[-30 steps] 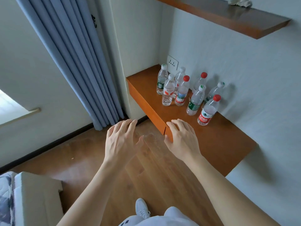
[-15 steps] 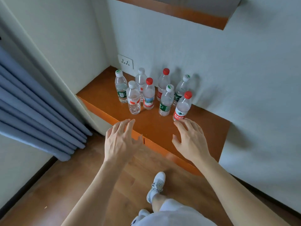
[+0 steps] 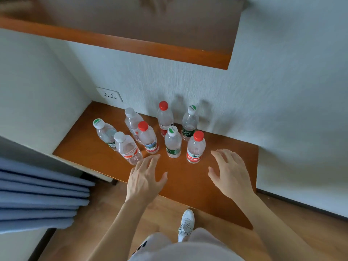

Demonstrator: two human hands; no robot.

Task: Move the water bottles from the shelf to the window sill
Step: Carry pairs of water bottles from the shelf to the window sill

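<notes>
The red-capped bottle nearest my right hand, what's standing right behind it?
Behind the front red-capped bottle stands a green-labelled bottle near the wall. Its cap and shoulders show; its lower part is covered.

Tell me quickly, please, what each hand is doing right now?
Left hand: open, empty, fingers spread above the shelf near the bottles.
Right hand: open, empty, beside the red-capped bottle, not touching it.

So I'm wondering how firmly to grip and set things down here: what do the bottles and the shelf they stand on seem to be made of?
The water bottles look like thin clear plastic: see-through walls, printed wrap labels, matte screw caps. The shelf looks like orange-brown wood or wood-look laminate with a smooth, slightly glossy finish, showing soft reflections; which one isn't clear.
</notes>
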